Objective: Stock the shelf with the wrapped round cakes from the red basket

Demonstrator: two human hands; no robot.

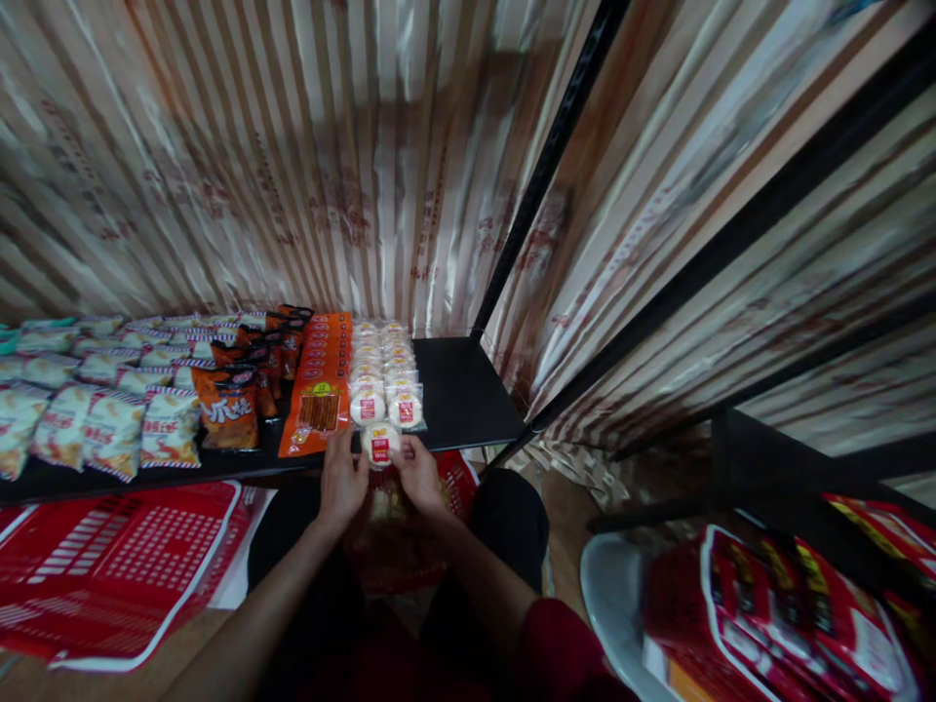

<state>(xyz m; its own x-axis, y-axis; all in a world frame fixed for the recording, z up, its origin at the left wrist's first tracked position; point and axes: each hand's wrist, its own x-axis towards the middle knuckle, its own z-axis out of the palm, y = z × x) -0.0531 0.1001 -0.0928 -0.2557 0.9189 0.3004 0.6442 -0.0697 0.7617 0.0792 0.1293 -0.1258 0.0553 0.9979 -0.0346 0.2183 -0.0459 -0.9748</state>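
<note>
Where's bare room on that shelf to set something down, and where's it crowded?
The black shelf is bare at its right end, between the white round packets and its right edge, striped curtain behind. Leftward it's crowded with orange packets and snack bags; at the front, the left hand and right hand hold another round packet.

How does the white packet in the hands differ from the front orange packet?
The white packet is round and smaller; the front orange packet is longer, straight-edged. The left hand and right hand hold the white packet; the front orange packet lies on the shelf. Both bear print.
</note>
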